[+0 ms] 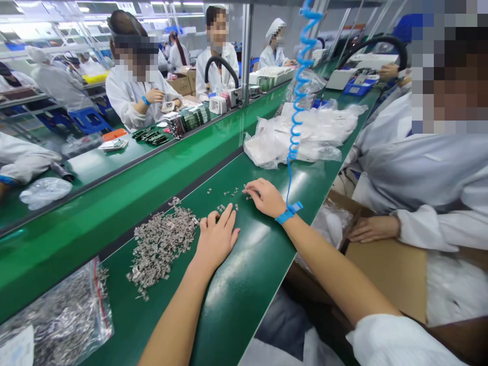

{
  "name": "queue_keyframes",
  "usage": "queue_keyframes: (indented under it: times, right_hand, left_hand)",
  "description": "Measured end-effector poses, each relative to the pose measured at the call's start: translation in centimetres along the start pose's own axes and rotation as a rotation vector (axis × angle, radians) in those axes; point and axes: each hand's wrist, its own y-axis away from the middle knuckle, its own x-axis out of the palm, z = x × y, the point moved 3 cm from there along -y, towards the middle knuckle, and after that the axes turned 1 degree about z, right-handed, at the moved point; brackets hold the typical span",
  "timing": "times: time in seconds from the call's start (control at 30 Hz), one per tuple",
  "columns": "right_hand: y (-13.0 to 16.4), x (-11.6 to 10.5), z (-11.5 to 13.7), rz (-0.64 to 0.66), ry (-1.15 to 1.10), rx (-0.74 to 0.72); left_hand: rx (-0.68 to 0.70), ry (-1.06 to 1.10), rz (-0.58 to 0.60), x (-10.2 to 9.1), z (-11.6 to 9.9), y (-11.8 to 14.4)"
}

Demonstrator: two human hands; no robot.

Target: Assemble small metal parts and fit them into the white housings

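Observation:
My left hand rests palm down at the right edge of a heap of small silvery metal pieces, its fingers spread with none of them wrapped round anything. Just past its fingertips, a few loose metal pieces lie on the green tabletop. Farther along, my right hand is bent down to the surface with thumb and fingers drawn together beside several scattered pieces. Whatever sits between those fingertips is too small to make out. A blue wrist strap with a coiled blue cord is round my right wrist.
A zip bag of metal pieces lies at the near left. White plastic-wrapped goods lie farther along the bench. At right, a co-worker's hand rests on an open cardboard box. Green boards stand across the divider.

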Motion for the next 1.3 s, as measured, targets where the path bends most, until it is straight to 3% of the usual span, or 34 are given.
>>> queue_keyframes:
  times: [0.13,0.27,0.37,0.47,0.57,0.77,0.93,1.1,1.2,1.3]
  right_hand:
    - [0.3,-0.4,-0.8,-0.111,0.054,0.114]
    - [-0.1,0.1,-0.7,-0.024,0.111,0.084]
    - [-1.4,0.8,0.6,0.036,0.089,-0.020]
    - [-2.3,2.1,2.2,0.188,0.133,-0.139]
    - [-2.2,2.6,2.4,0.244,0.118,-0.159]
    - [-1.2,1.4,0.3,0.032,0.075,-0.040]
    - [-1.4,1.6,-0.3,0.026,0.112,-0.030]
    - [-1.2,0.4,-0.8,-0.199,0.156,0.074]
    - [-0.9,0.4,-1.2,-0.186,0.174,0.091]
    - [-0.7,0.9,-1.2,-0.047,0.231,0.056]
  left_hand:
    - [-0.043,-0.029,-0.026,0.0,-0.1,0.0]
    - [-0.149,-0.060,-0.047,-0.1,0.0,0.1]
    - [-0.121,-0.045,-0.029,-0.1,0.0,0.1]
    - [-0.118,-0.043,-0.035,-0.1,0.1,0.1]
    - [-0.139,-0.060,-0.037,-0.1,0.1,0.1]
    - [-0.199,-0.081,-0.041,-0.1,0.1,0.0]
    - [-0.165,-0.082,-0.065,-0.1,0.1,0.2]
    - [-0.096,-0.044,-0.065,0.2,0.1,0.3]
    - [-0.107,-0.049,-0.075,0.2,0.2,0.3]
    - [-0.115,-0.060,-0.075,0.2,0.1,0.3]
